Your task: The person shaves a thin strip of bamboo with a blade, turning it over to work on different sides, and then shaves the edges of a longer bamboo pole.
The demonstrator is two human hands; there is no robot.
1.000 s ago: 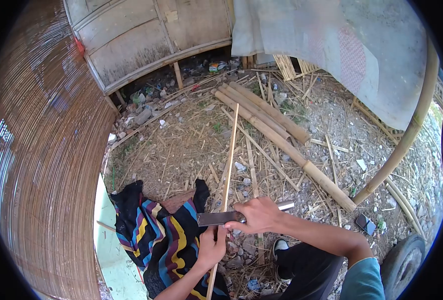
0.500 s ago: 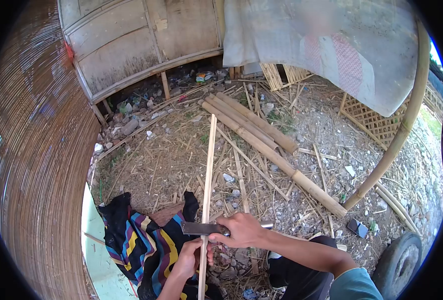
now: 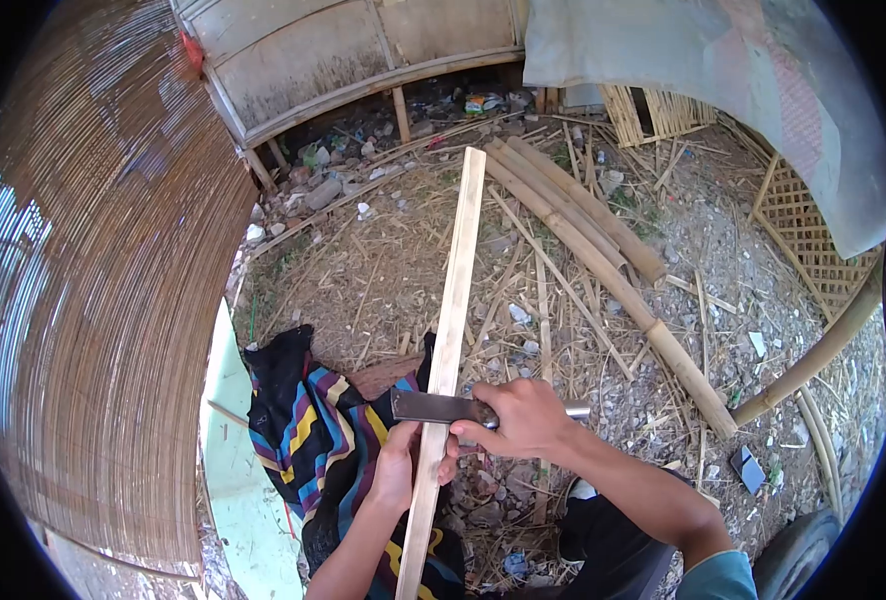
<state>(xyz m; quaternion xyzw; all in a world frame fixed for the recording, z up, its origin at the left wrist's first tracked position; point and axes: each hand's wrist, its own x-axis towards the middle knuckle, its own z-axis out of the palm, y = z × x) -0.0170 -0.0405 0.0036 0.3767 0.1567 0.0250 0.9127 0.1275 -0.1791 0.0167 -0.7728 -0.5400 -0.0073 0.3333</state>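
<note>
A long pale bamboo strip [image 3: 453, 320] slants up from the bottom edge, its broad face toward me. My left hand [image 3: 398, 468] is closed around its lower part, thumb and fingers on either side. My right hand [image 3: 530, 416] grips a knife with a broad, dark, square-ended blade [image 3: 429, 406]. The blade lies across the strip just above my left hand. A metal end of the handle sticks out right of my right fist. Beneath my left forearm is a striped black cloth [image 3: 308, 425] in yellow, blue and purple.
Several thick bamboo poles [image 3: 603, 265] lie on debris-strewn ground beyond the strip. A slatted bamboo screen [image 3: 113, 280] stands left, beside a pale green board [image 3: 248, 510]. At right are a phone-like dark object [image 3: 749, 469], a tyre [image 3: 798, 555] and a curved bamboo pole [image 3: 813, 365].
The view has shifted, so the scene sits farther right and higher at the back. The bamboo strip shows a wider face and leans more to the right. Both hands keep their holds.
</note>
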